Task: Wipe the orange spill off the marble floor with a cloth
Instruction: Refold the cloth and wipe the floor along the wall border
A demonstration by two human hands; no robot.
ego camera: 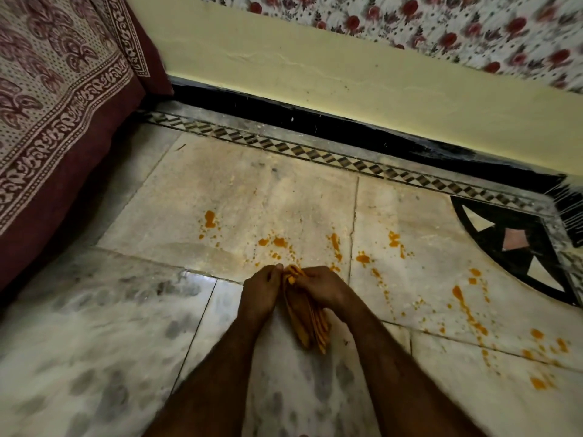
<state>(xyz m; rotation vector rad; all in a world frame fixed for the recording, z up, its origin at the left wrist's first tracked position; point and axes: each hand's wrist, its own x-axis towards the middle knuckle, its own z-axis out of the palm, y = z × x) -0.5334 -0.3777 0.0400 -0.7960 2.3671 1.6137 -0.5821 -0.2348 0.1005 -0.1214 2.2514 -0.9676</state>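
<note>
Nearest to me, two bare forearms come up from the bottom edge and meet over the grey-mottled marble floor (94,326). Between them hangs the cloth (307,323), orange with darker stripes, bunched into a long fold whose lower end points back toward me. The left hand (263,290) pinches the cloth's top edge with curled fingers, and the right hand (321,287) is closed round the same upper end just beside it, so both hands are grasping the cloth. I cannot tell whether the cloth's lower end touches the floor.

Just beyond the knuckles the orange spill (334,244) lies on the paler slabs as scattered blobs and specks. One patch sits off to the left, several are near the fingertips, and a long trail runs away to the right and back toward the near right corner. The cloth is not on any of it.

Farther right a dark fan-shaped inlay (517,244) with pale and pink triangles is set into the floor. Behind the slabs runs a narrow diamond-pattern border (315,152), then a black skirting (347,121) under a cream wall (315,58). A maroon printed bedspread (63,89) hangs at far left, and a flowered fabric (441,26) crosses the top right
</note>
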